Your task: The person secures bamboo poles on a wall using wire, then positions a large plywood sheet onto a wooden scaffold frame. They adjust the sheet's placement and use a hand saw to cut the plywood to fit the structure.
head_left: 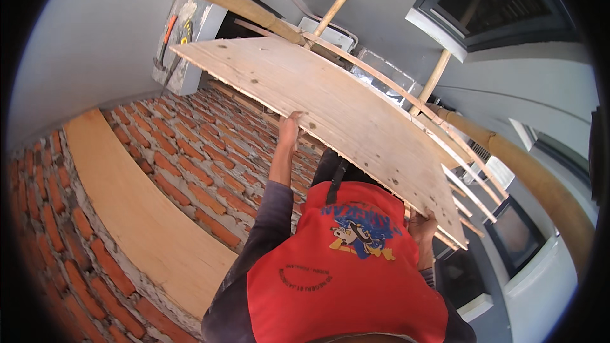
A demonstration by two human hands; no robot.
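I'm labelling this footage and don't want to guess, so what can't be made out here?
Board's underside: head view, turned away.
Some fingers of the left hand and right hand: head view, covered by the board.
Pole's upper-left end: head view, cut off by the picture's edge.
Strip's near end: head view, behind the left sleeve.
Anything behind the upper-right window: head view, glass too dark.

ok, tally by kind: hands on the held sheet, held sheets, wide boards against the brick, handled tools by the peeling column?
Hands: 2 (left hand, right hand)
Held wooden sheet: 1
Wide board: 1
Handled tools: 2 (orange-handled hammer, yellow-handled tool)
Total: 6
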